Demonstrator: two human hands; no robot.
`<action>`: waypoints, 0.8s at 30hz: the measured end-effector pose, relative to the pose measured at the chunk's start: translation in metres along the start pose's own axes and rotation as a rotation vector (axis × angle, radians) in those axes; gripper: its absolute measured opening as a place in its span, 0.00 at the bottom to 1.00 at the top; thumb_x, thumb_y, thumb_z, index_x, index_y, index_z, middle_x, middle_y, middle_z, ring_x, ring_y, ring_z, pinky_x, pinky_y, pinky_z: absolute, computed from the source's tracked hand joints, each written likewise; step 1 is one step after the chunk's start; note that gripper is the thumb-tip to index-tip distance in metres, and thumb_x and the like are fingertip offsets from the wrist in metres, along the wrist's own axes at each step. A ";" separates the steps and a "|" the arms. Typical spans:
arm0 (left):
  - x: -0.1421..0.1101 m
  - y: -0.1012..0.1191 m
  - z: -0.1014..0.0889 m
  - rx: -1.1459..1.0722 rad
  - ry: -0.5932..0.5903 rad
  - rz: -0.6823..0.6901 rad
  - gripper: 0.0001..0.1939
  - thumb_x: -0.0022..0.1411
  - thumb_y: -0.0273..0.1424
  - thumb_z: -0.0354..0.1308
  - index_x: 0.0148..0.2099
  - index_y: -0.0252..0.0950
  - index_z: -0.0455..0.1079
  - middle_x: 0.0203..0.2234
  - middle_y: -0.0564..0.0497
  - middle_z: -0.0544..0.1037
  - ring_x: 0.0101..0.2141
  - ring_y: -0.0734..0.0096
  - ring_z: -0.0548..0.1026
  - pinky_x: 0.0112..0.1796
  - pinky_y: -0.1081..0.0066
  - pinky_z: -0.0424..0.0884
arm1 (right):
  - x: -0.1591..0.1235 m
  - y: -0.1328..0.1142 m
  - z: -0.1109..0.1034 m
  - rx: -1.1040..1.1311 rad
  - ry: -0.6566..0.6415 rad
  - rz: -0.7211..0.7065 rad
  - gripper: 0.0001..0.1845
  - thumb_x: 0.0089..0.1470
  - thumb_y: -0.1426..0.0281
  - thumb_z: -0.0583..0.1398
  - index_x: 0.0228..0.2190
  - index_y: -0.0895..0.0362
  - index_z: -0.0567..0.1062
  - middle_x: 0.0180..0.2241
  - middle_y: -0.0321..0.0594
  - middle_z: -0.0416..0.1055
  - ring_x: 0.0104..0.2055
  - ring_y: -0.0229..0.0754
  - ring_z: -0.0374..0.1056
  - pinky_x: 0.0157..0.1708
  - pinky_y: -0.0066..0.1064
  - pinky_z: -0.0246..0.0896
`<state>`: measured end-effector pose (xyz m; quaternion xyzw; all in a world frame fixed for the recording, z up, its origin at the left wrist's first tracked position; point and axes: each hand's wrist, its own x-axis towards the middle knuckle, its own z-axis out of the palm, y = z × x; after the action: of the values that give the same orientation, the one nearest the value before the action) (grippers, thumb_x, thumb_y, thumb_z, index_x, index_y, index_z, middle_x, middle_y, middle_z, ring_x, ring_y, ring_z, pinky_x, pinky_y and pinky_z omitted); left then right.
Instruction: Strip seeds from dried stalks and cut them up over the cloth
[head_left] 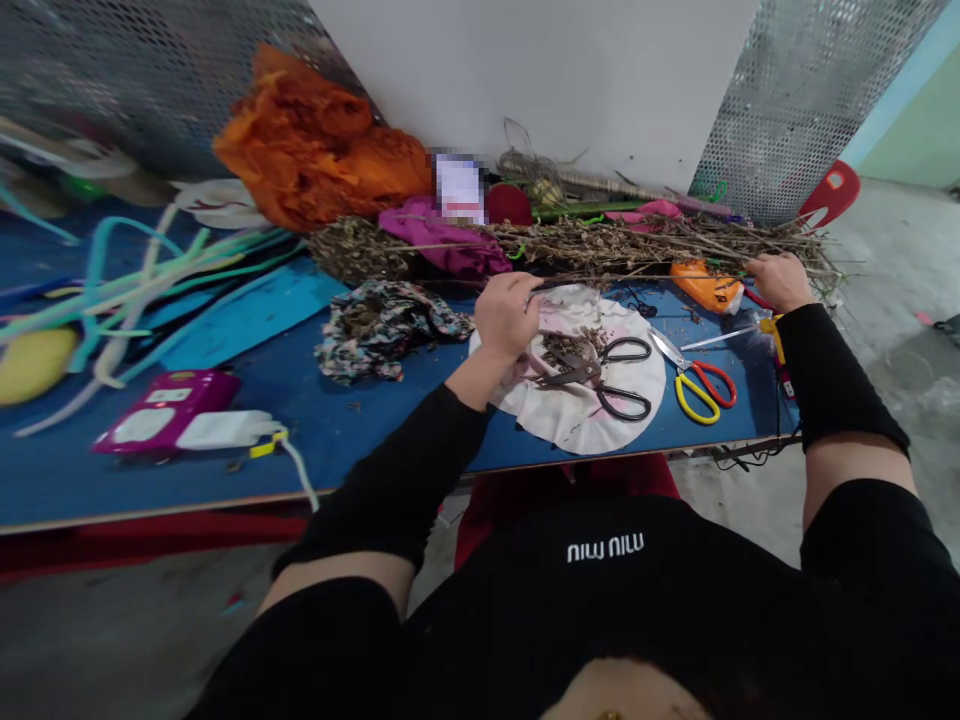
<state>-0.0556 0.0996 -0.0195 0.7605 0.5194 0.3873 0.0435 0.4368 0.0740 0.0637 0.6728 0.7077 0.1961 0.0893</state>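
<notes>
My left hand (508, 312) is closed above the left side of a round white cloth (626, 425), its fingers curled round what looks like a thin dried stem. At the right end of a long heap of dried plant stalks (600, 248), my right hand (784, 282) has its fingers closed on a stem. Black-handled scissors (626, 375) lie open on the cloth, beside dried plant crumbs (566, 350). Right of the cloth lie scissors with red and yellow handles (697, 385). An orange and white packet (706, 287) sits just left of my right hand.
A patterned cloth bundle (382, 330), a magenta cloth (442, 235) and an orange plastic bag (322, 150) lie to the left. Farther left are pale foam strips (112, 300) and a purple device with a white cable (169, 412). A white panel (562, 80) stands behind the blue table (420, 430).
</notes>
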 end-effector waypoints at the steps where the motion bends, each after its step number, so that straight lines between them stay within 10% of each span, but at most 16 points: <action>1: 0.005 0.000 0.001 0.011 -0.021 0.028 0.15 0.67 0.30 0.57 0.52 0.35 0.80 0.52 0.40 0.82 0.55 0.52 0.75 0.59 0.58 0.66 | -0.001 0.002 -0.001 -0.003 0.005 -0.003 0.19 0.63 0.75 0.51 0.43 0.58 0.82 0.43 0.50 0.81 0.43 0.47 0.73 0.44 0.37 0.52; 13: 0.034 0.012 0.005 0.113 -0.074 0.188 0.10 0.65 0.36 0.60 0.41 0.39 0.81 0.40 0.41 0.84 0.46 0.48 0.77 0.53 0.49 0.65 | -0.016 0.012 -0.012 0.079 0.038 -0.022 0.17 0.63 0.74 0.53 0.43 0.59 0.82 0.45 0.51 0.81 0.43 0.47 0.72 0.44 0.38 0.53; 24: 0.012 0.029 -0.070 0.097 0.002 0.198 0.12 0.65 0.40 0.58 0.35 0.44 0.82 0.31 0.45 0.85 0.38 0.52 0.79 0.54 0.47 0.63 | -0.022 -0.001 -0.029 0.192 0.147 -0.005 0.16 0.65 0.74 0.54 0.42 0.59 0.81 0.44 0.54 0.80 0.47 0.49 0.71 0.47 0.40 0.55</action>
<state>-0.0757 0.0723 0.0491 0.8089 0.4598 0.3651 -0.0323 0.4261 0.0475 0.0862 0.6602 0.7296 0.1762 -0.0270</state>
